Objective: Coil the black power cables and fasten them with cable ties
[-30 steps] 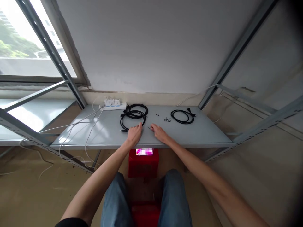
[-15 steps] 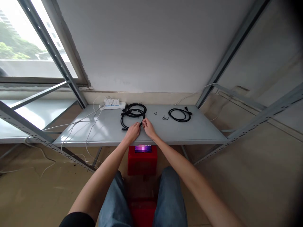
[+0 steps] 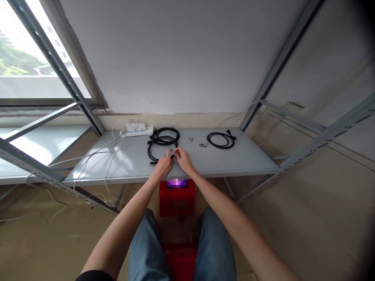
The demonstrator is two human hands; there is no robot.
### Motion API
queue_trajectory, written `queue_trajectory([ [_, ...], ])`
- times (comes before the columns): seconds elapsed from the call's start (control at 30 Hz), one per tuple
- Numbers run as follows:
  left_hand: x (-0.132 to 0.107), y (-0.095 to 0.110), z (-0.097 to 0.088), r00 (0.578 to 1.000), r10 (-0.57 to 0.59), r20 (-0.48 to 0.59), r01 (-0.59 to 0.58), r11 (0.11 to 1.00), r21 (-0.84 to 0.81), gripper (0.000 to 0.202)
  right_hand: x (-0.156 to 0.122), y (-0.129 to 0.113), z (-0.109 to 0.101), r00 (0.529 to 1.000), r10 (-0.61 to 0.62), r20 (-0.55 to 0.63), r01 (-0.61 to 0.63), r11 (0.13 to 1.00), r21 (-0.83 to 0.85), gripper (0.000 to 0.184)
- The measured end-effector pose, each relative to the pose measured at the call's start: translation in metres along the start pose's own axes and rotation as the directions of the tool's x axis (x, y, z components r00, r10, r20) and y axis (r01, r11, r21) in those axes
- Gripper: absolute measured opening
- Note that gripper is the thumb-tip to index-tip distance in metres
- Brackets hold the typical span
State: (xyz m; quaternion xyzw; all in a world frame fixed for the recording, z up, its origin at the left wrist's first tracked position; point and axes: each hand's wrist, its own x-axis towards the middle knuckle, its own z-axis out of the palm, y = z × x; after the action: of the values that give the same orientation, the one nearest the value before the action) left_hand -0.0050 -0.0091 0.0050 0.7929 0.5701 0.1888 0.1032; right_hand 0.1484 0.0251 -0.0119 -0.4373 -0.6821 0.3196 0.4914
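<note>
At the shelf's front edge, a black cable coil [image 3: 150, 151] lies partly under my fingers, its plug end pointing left. My left hand [image 3: 164, 165] is closed on the near right side of this coil. Right beside it, my right hand [image 3: 183, 159] pinches at the same spot, where a thin strand like a twist tie shows between the fingertips; the fingers hide most of it. Another black cable coil [image 3: 172, 129] sits just behind, overlapping the first. Two loose black twist ties, a short one [image 3: 191, 139] and a looped one [image 3: 203, 144], lie to the right.
A third black cable coil [image 3: 221, 146] rests on the right of the grey shelf [image 3: 234, 164]. A white power strip [image 3: 137, 130] with white cords stands at the back left. Below are a red stool [image 3: 177, 203] and a phone [image 3: 177, 183]. Metal posts flank the shelf.
The view has shifted slightly. Both hands stay together at the coil's near side, with small finger movements; my left fingers point up a little more.
</note>
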Motion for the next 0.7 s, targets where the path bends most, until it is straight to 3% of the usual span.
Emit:
queue_trajectory([
  [0.3, -0.0006, 0.0002, -0.0029, 0.999, 0.041, -0.001, -0.041, 0.999, 0.001, 0.029, -0.003, -0.0062, -0.0024, 0.999, -0.005, -0.032, 0.003, 0.997, -0.082, 0.011],
  [0.43, -0.0001, -0.0011, -0.002, 1.0, 0.028, -0.013, -0.028, 0.999, 0.017, 0.028, -0.0045, -0.0058, -0.0047, 0.999, -0.029, -0.041, 0.025, 0.995, -0.1, 0.012],
  [0.6, 0.0012, -0.0027, -0.0008, 0.999, 0.008, -0.046, -0.007, 1.0, 0.027, 0.027, -0.0044, -0.0037, -0.0056, 0.993, 0.015, -0.119, -0.03, 0.991, -0.128, 0.017],
  [0.7, 0.0029, -0.0034, 0.0006, 0.998, -0.008, -0.064, 0.01, 0.999, 0.038, 0.025, -0.0026, -0.0022, -0.0043, 0.995, 0.027, -0.095, -0.04, 0.991, -0.131, 0.018],
])
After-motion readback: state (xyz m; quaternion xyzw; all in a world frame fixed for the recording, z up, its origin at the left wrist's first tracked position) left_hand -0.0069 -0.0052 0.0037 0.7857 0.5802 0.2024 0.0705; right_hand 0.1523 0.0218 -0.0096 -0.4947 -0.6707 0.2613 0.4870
